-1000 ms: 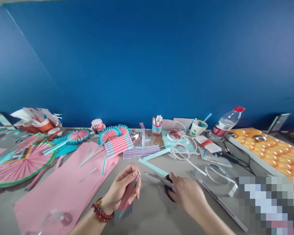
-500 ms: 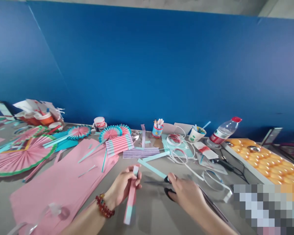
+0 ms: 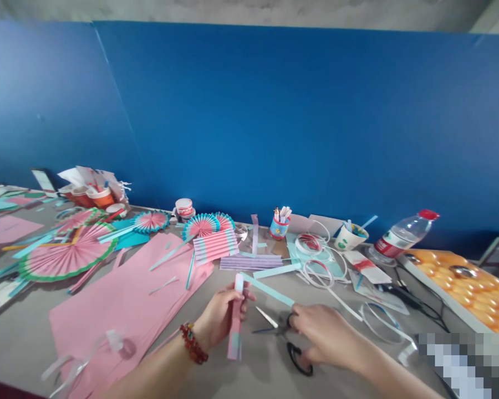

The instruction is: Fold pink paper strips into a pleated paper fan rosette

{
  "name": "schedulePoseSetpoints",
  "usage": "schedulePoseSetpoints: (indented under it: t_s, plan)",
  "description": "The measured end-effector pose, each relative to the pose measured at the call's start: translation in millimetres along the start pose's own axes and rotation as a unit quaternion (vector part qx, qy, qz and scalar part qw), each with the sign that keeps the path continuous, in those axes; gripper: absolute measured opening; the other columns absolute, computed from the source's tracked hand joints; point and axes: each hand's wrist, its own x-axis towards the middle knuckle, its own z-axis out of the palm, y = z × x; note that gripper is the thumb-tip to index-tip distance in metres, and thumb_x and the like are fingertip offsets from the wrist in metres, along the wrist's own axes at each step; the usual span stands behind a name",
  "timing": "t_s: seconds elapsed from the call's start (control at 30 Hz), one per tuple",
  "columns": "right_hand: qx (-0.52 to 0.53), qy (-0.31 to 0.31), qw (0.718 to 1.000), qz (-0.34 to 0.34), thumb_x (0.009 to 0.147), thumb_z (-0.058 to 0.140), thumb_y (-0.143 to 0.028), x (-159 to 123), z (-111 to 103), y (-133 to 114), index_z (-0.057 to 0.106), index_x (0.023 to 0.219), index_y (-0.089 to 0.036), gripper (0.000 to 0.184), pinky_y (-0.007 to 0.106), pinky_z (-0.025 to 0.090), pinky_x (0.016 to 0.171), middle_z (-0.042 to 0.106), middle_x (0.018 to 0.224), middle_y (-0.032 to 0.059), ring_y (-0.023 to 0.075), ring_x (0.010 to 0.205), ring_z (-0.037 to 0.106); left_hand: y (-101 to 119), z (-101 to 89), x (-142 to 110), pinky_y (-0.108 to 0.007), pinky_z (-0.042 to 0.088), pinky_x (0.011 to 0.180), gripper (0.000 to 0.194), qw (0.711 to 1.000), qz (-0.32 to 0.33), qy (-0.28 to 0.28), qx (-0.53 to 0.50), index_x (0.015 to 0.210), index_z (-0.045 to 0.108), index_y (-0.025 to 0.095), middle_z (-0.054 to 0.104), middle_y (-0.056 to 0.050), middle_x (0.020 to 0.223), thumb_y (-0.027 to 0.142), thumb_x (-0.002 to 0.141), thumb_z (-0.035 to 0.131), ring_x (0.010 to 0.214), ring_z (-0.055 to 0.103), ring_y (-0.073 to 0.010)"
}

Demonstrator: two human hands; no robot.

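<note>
Holds folded pink strip (image 3: 235, 327) in left hand (image 3: 221, 313), with fingers clamped on it, at 9 o'clock from black-handled scissors (image 3: 281, 330). Carries these, opened, in right hand (image 3: 328, 333), with fingers closed on them. Includes purple pleated paper (image 3: 250, 262) at strip's 12 o'clock.

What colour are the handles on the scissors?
The scissors' handles are black. The head view shows them best.

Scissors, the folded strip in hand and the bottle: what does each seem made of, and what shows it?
Scissors: probably steel blades, one catching light; smooth black handles, likely plastic.
Folded strip: matte paper or thin card, by its dull, layered folds.
Bottle: glossy, probably plastic, with see-through sides.
</note>
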Motion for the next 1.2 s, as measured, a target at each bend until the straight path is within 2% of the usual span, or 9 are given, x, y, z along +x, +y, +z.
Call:
schedulePoseSetpoints:
  t_s: [0.1,0.17,0.3,0.4,0.53,0.67,0.9,1.07,1.2]
  plan:
    - [-0.003,-0.009,1.000,-0.026,0.074,0.066,-0.031,13,-14,3,0.068,0.083,-0.023,0.012,0.031,0.045,0.066,0.071,0.088,0.0045,0.0268,0.082,0.067,0,3.9,-3,-0.023,0.047,0.057,0.028,0.999,0.015,-0.028,-0.022,0.103,0.058,0.015,0.065,-0.004,0.086,0.018,0.076,0.064,0.057,0.054,-0.0088]
    - [0.004,0.064,0.998,-0.028,0.083,0.059,-0.032,37,-27,2,0.068,0.096,-0.022,0.019,0.035,0.048,0.078,0.070,0.103,0.0075,0.0285,0.098,0.064,0,6.5,-5,-0.026,0.050,0.056,0.033,0.999,0.017,-0.045,-0.001,0.113,0.055,0.020,0.065,-0.005,0.090,0.030,0.083,0.063,0.060,0.058,-0.0110]
    - [0.038,0.209,0.973,-0.091,0.084,0.060,-0.030,113,-45,-7,0.051,0.135,-0.018,0.053,0.042,0.038,0.105,0.050,0.142,0.0132,0.0289,0.130,0.045,0,1.1,-1,-0.017,0.030,0.036,0.049,0.997,0.040,-0.054,0.035,0.124,0.045,0.025,0.064,0.000,0.080,0.029,0.080,0.066,0.040,0.045,-0.0062]
    - [0.003,0.177,0.968,-0.179,0.079,0.062,-0.026,170,-54,-17,0.042,0.144,-0.017,0.068,0.043,0.026,0.114,0.034,0.155,0.0119,0.0280,0.140,0.031,6,-6.7,7,-0.015,0.025,0.036,0.032,0.995,0.096,-0.006,0.009,0.099,0.053,0.019,0.058,0.004,0.066,0.021,0.071,0.068,0.037,0.039,-0.0036]
    - [-0.017,0.193,0.963,-0.189,0.079,0.065,-0.033,218,-59,-30,0.033,0.149,-0.017,0.079,0.043,0.021,0.116,0.032,0.156,0.0122,0.0275,0.141,0.030,16,-2.9,6,-0.016,0.035,0.043,0.021,0.988,0.156,0.009,-0.006,0.077,0.049,0.016,0.054,0.004,0.061,0.021,0.072,0.068,0.041,0.043,-0.0030]
    - [-0.039,0.202,0.958,-0.201,0.073,0.072,-0.054,233,-51,-45,0.033,0.149,-0.013,0.095,0.048,0.021,0.114,0.042,0.149,0.0175,0.0342,0.136,0.036,12,7.3,-1,-0.017,0.031,0.037,0.019,0.984,0.173,-0.037,0.002,0.087,0.052,0.018,0.061,0.002,0.076,0.019,0.074,0.066,0.037,0.042,-0.0023]
    - [-0.073,0.226,0.943,-0.232,0.092,0.053,-0.024,225,-41,-59,0.053,0.132,-0.014,0.041,0.047,0.021,0.112,0.061,0.127,0.0152,0.0282,0.121,0.048,0,-2.4,5,-0.018,0.014,0.031,0.031,0.987,0.092,-0.132,-0.020,0.098,0.057,0.018,0.055,0.003,0.066,0.016,0.066,0.057,0.030,0.027,-0.0012]
    - [-0.060,0.229,0.940,-0.247,0.086,0.063,-0.029,230,-39,-56,0.058,0.124,-0.014,0.042,0.048,0.028,0.107,0.060,0.128,0.0155,0.0294,0.116,0.051,-1,-4.0,7,-0.017,0.015,0.034,0.018,0.989,0.103,-0.106,-0.003,0.092,0.056,0.017,0.056,0.001,0.066,0.025,0.076,0.059,0.033,0.030,-0.0017]
    - [-0.012,0.244,0.939,-0.242,0.083,0.061,-0.017,237,-35,-54,0.063,0.117,-0.014,0.033,0.044,0.036,0.100,0.067,0.115,0.0134,0.0264,0.108,0.056,-4,-4.7,6,-0.018,0.016,0.033,0.020,0.987,0.114,-0.113,0.022,0.094,0.055,0.017,0.056,0.001,0.064,0.026,0.076,0.060,0.033,0.029,-0.0024]
